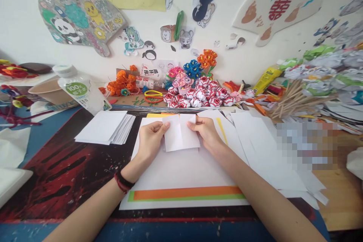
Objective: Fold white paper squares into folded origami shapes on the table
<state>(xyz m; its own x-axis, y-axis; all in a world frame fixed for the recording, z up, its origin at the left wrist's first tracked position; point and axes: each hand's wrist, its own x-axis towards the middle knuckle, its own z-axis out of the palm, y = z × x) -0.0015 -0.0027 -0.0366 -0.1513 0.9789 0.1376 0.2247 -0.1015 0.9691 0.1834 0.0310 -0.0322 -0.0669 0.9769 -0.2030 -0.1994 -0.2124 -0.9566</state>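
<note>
A small white paper (pixel 181 136) with a crease down its middle is held up between my two hands. My left hand (pixel 151 136) pinches its upper left edge between thumb and fingers, and a red-and-black band circles that wrist. At the upper right edge, my right hand (pixel 205 130) pinches the same paper. Beneath the hands lies a large white sheet (pixel 181 176), with orange and green paper strips (pixel 187 193) showing along its near edge. A stack of white paper squares (pixel 102 126) sits left of my left hand.
Behind the hands stand paper flowers (pixel 204 92). A white bottle (pixel 82 89) leans at the back left. More white sheets (pixel 261 151) lie to the right, near wooden sticks with paper blooms (pixel 289 98). Cutouts hang on the wall.
</note>
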